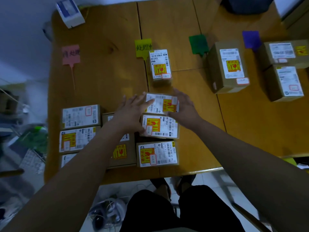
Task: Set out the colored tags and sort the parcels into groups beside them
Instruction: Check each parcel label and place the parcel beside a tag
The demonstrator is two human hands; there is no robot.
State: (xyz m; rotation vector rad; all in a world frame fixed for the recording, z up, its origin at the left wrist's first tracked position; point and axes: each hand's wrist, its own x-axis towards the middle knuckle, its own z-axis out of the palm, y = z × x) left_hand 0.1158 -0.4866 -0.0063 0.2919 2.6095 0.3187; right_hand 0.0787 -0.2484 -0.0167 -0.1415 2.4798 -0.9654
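Between left hand (132, 111) and right hand (184, 106) — fingers straight, flanking its ends — a fragile-stickered parcel (161, 105): likely light, stiff — grip those ends.

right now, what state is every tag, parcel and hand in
pink tag, flat, alone
yellow tag, flat, small parcel beside it
green tag, flat, bigger parcel beside it
purple tag, flat, two parcels beside it
unsorted parcels, label-up at the near edge
middle parcel, between both hands
left hand, fingers straight across its label
right hand, fingers straight against its right side
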